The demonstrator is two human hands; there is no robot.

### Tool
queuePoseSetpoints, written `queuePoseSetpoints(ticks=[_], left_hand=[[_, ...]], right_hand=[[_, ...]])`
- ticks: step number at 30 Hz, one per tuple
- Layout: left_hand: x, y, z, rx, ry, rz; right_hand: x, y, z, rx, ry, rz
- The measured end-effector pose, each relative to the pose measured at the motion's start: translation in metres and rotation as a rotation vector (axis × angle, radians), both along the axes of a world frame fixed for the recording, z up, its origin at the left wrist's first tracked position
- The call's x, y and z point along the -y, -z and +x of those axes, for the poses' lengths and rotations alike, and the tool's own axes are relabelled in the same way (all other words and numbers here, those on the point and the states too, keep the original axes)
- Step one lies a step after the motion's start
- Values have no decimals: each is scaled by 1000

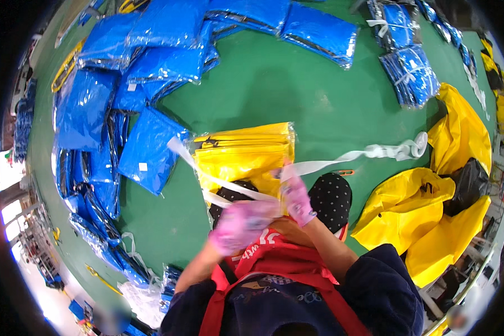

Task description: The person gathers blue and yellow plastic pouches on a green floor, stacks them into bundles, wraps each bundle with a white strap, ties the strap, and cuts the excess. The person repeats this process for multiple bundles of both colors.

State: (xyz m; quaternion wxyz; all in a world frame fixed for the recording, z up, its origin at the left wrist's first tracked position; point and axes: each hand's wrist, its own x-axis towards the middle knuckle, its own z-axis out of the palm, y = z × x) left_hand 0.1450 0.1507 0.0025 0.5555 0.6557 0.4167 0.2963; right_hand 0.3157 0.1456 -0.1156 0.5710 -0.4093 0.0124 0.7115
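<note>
A stack of yellow plastic-wrapped packs (245, 152) lies on the green floor in front of my knees. White strap tape (341, 157) crosses over the stack and trails off to the right. My left hand (242, 223), in a pink glove and blurred, is closed around the tape near the stack's front edge. My right hand (297, 197), also pink-gloved, pinches the tape where it leaves the stack's right corner. My black dotted knees (331, 197) show on either side of my hands.
Many blue wrapped packs (145, 78) spread over the floor to the left and back. Tied blue bundles (411, 73) lie at the back right. Loose yellow bags (431, 207) and a black bag (469, 182) pile at my right.
</note>
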Motion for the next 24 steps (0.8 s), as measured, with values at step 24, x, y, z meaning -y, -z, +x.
queuePoseSetpoints(ticks=[24], left_hand=[[-77, 33, 68, 427, 467, -627]], right_hand=[[58, -89, 85, 9, 208, 189]])
